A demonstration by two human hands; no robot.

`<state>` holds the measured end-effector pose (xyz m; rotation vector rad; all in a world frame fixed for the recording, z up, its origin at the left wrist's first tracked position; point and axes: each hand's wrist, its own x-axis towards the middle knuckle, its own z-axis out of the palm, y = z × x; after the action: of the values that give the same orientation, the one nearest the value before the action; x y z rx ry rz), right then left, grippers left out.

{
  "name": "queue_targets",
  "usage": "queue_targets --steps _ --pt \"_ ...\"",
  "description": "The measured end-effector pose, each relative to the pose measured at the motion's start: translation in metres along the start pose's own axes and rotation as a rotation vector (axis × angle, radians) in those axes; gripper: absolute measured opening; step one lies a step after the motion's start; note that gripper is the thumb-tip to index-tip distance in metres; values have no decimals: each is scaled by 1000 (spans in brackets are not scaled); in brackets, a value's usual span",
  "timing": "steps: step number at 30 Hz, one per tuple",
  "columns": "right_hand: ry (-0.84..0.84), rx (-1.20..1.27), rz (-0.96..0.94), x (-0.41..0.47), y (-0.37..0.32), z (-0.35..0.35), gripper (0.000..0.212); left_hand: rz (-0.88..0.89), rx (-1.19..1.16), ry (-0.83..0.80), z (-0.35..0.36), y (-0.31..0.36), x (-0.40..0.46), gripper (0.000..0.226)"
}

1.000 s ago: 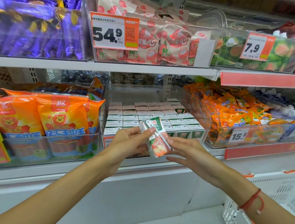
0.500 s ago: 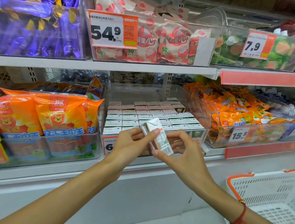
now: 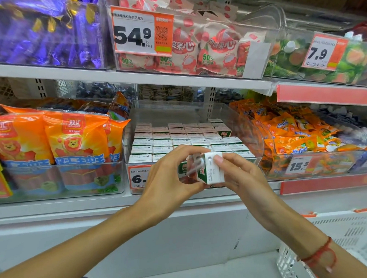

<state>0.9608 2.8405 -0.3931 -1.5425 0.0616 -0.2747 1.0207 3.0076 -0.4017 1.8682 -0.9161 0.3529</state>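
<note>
By the left hand [image 3: 169,178] and right hand [image 3: 241,176], fingers curled, a small green-and-white cardboard juice carton [image 3: 210,169] was gripped, just before the clear plastic bin [image 3: 177,111] of like cartons [image 3: 161,143] at twelve o'clock. Slow turning, fingers kept off the print, would be advised.

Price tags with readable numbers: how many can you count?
4: 54.9 tag upper middle, 7.9 tag upper right, 6 tag partly behind the left hand, 15.5 tag lower right. Others at the edges may be hidden.
</note>
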Motion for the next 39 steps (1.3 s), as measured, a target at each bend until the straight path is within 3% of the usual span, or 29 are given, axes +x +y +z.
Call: queue_targets --steps 12,15,20,23,27,34,36,39 --pt "-58 -44 -30 -1 2 -8 33 -35 25 -48 0 -3 0 58" --pt "-31 -182 -145 -2 4 -8 24 -213 -163 -85 -4 -2 5 58" --pt "-178 -477 -342 -8 12 1 48 -499 -445 -55 -14 -5 15 44" --pt "-178 -483 -353 -7 11 3 48 -602 -544 -78 -17 -8 16 33" --pt "-148 -455 -358 -7 5 5 43 -763 -630 -171 -20 -11 15 48" --pt "42 -208 -178 -4 -1 10 36 -916 -549 -480 -19 -14 14 83" --pt "54 -222 -71 -1 -1 9 38 -957 -561 -495 -17 -15 13 92" --pt "55 -207 27 0 -1 9 34 -991 -561 -483 -13 -15 14 86"
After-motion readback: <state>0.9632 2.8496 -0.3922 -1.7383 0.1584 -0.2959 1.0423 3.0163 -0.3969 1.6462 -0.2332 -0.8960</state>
